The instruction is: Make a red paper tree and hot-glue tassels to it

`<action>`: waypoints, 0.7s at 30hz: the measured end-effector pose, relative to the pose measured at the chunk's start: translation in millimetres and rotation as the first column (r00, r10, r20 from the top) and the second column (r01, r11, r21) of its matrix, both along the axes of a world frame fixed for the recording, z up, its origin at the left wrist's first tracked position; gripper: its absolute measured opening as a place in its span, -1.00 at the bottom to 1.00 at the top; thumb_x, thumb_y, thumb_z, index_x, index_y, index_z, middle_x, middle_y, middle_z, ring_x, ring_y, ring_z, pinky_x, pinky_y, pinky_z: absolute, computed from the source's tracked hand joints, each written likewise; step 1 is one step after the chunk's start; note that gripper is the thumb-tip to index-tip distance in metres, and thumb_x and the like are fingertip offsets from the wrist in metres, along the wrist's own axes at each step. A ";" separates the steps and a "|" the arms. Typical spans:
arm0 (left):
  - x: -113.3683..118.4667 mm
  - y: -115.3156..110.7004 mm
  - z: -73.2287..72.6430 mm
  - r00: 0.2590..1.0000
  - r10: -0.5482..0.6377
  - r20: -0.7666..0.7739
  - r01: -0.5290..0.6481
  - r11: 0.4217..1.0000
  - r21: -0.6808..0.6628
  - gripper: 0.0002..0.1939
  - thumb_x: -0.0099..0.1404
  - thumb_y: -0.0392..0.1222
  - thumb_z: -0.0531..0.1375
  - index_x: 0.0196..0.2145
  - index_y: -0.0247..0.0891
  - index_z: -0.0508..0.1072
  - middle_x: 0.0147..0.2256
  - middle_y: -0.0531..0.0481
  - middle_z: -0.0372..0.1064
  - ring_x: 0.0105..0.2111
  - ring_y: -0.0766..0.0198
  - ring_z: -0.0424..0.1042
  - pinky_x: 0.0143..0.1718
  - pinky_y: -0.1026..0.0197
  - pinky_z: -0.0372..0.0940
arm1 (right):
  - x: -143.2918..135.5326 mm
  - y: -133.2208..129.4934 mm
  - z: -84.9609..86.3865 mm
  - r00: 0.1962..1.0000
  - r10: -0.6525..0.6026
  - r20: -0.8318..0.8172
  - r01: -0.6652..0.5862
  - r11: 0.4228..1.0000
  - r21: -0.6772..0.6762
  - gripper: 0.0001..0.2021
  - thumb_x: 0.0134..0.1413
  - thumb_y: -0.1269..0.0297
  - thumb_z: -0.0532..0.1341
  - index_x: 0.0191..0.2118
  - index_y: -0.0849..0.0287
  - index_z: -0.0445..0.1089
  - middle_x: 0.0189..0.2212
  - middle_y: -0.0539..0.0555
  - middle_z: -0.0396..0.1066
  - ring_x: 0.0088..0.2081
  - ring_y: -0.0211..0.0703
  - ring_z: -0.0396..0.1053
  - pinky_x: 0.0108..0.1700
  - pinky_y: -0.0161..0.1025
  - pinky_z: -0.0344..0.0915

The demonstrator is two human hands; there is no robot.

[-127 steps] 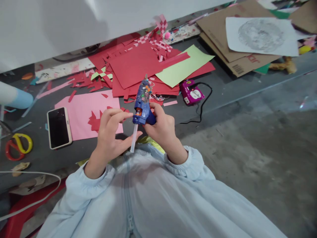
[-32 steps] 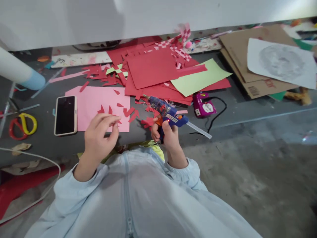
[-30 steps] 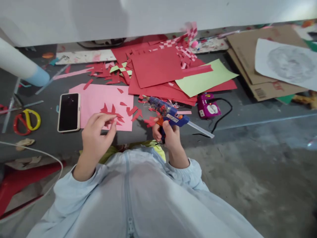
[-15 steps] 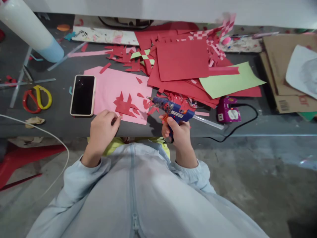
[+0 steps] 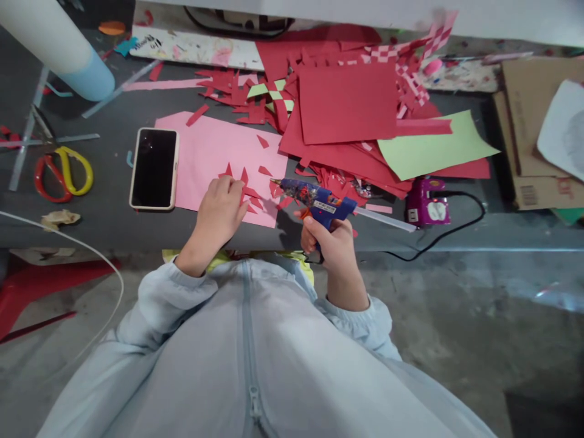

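While the fingers of your right hand grip the glue gun, its nozzle near your left hand, a stray drip could burn you. Your left fingers partly cover the red cutout on the pink sheet, their grip unclear.

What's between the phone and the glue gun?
In the head view, pink paper fills most of that stretch, with red scraps on it and the left hand partly covering them.
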State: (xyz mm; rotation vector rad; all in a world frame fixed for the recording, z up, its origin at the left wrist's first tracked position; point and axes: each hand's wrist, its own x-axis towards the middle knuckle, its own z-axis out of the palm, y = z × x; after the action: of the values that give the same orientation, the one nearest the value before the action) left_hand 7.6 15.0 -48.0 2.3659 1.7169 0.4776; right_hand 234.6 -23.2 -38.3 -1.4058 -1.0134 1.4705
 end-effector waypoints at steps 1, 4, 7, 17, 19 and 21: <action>1.5 2.3 0.0 1.000 0.019 -0.020 -0.019 1.000 -0.012 -0.75 0.33 -0.21 0.21 -0.07 -0.34 0.42 -0.12 -0.22 0.37 -0.11 0.02 0.36 -0.06 -0.01 0.33 | -0.6 0.9 0.4 1.000 0.002 0.004 -0.002 1.000 -0.002 -0.68 0.02 0.00 0.33 -0.25 0.16 0.48 -0.77 -0.20 0.11 -0.75 -0.35 0.07 -0.65 -0.29 0.07; 5.7 7.2 0.9 0.996 0.065 -0.063 -0.067 0.997 -0.044 -0.76 0.31 -0.19 0.24 -0.10 -0.36 0.42 -0.13 -0.26 0.38 -0.13 -0.01 0.37 -0.13 0.00 0.34 | -2.3 3.5 2.4 1.000 0.009 0.004 -0.009 1.000 -0.012 -0.68 0.01 -0.01 0.32 -0.27 0.17 0.48 -0.77 -0.20 0.11 -0.75 -0.36 0.06 -0.66 -0.30 0.06; 7.9 9.6 1.5 0.993 0.078 -0.093 -0.082 0.996 -0.041 -0.79 0.33 -0.19 0.24 -0.13 -0.37 0.43 -0.16 -0.26 0.40 -0.14 -0.02 0.38 -0.16 0.03 0.33 | -2.6 5.5 4.2 1.000 0.007 -0.003 -0.007 1.000 -0.024 -0.68 0.00 0.00 0.33 -0.29 0.18 0.48 -0.78 -0.19 0.11 -0.76 -0.36 0.06 -0.66 -0.30 0.05; 5.2 11.6 -4.3 0.984 0.055 -0.170 -0.044 0.997 0.063 -0.76 0.45 -0.15 0.07 -0.20 -0.32 0.47 -0.25 -0.19 0.44 -0.23 0.07 0.40 -0.30 0.11 0.24 | 1.1 9.9 1.9 0.999 0.016 -0.029 -0.017 0.999 -0.036 -0.70 0.03 0.04 0.32 -0.28 0.21 0.48 -0.78 -0.19 0.12 -0.76 -0.38 0.08 -0.67 -0.33 0.06; 4.0 12.3 -5.3 0.987 0.058 -0.147 -0.047 0.996 0.080 -0.76 0.45 -0.14 0.06 -0.20 -0.31 0.48 -0.26 -0.18 0.44 -0.23 0.07 0.40 -0.28 0.11 0.25 | 1.4 11.0 1.3 0.999 0.032 -0.014 -0.032 0.998 -0.046 -0.67 0.01 0.02 0.33 -0.29 0.22 0.49 -0.78 -0.19 0.13 -0.75 -0.37 0.09 -0.67 -0.33 0.08; 2.4 13.4 -6.2 0.993 0.069 -0.099 -0.061 0.995 0.078 -0.75 0.44 -0.14 0.07 -0.21 -0.30 0.50 -0.27 -0.16 0.44 -0.23 0.08 0.39 -0.25 0.11 0.26 | 1.1 11.8 1.7 0.997 0.065 0.031 -0.062 0.995 -0.077 -0.62 0.00 -0.05 0.33 -0.31 0.24 0.49 -0.77 -0.17 0.15 -0.75 -0.36 0.11 -0.68 -0.33 0.11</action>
State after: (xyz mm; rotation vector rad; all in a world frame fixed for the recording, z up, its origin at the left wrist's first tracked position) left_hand 10.0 28.4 -54.3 2.4314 1.8564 0.4457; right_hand 235.7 -11.3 -36.7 -1.4689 -1.0410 1.5507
